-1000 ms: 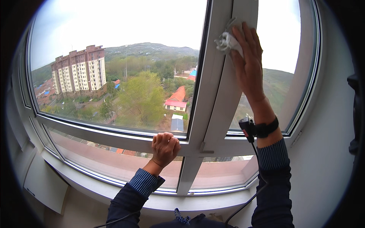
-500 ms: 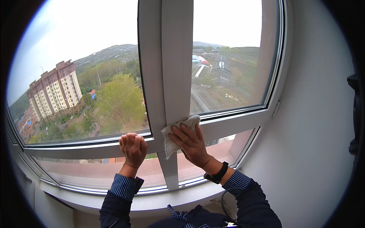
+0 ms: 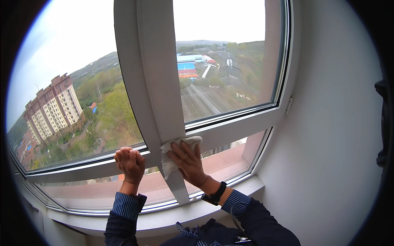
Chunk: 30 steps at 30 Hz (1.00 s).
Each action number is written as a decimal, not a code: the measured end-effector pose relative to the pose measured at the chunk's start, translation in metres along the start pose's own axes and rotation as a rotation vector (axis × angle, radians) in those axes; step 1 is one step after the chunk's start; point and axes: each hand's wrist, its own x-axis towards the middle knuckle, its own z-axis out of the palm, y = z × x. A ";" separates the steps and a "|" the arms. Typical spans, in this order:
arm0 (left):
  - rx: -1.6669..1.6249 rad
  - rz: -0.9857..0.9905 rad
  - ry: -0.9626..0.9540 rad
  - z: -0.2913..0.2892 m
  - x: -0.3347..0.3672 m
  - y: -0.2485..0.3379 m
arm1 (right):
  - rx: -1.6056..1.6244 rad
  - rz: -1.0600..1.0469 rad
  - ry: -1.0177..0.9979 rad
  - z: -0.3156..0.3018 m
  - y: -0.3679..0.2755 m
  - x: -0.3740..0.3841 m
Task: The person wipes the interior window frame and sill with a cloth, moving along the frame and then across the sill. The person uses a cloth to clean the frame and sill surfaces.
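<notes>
My right hand (image 3: 188,164) presses a pale cloth (image 3: 193,141) flat against the white window frame (image 3: 159,94), where the upright post meets the cross rail. Its fingers lie together over the cloth, which hangs past them at the left. A closed fist, my left hand (image 3: 130,165) rests at the rail below the left pane (image 3: 94,110). What its fingers grip, if anything, is hidden. Beside the right hand is the lower corner of the right pane (image 3: 230,78).
Low panes run beneath the rail, above a white sill (image 3: 164,221). A white wall (image 3: 324,123) stands at the right, close to a hinge (image 3: 289,105) on the frame. A dark object (image 3: 382,123) shows at the far right edge. Outside are a tall building (image 3: 53,108) and trees.
The view has shifted, so the window sits farther left and more tilted. My right hand and the cloth have slid slightly down and right along the frame. The left fist stays at the rail.
</notes>
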 end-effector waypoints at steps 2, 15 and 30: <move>0.008 0.022 0.002 -0.001 0.001 0.000 | 0.020 -0.021 0.075 0.011 -0.005 -0.003; 0.037 -0.003 -0.008 0.003 -0.001 0.000 | -0.115 0.422 0.549 -0.056 0.077 -0.014; 0.039 0.012 0.002 0.004 -0.004 -0.003 | -0.231 0.313 0.437 -0.116 0.127 -0.033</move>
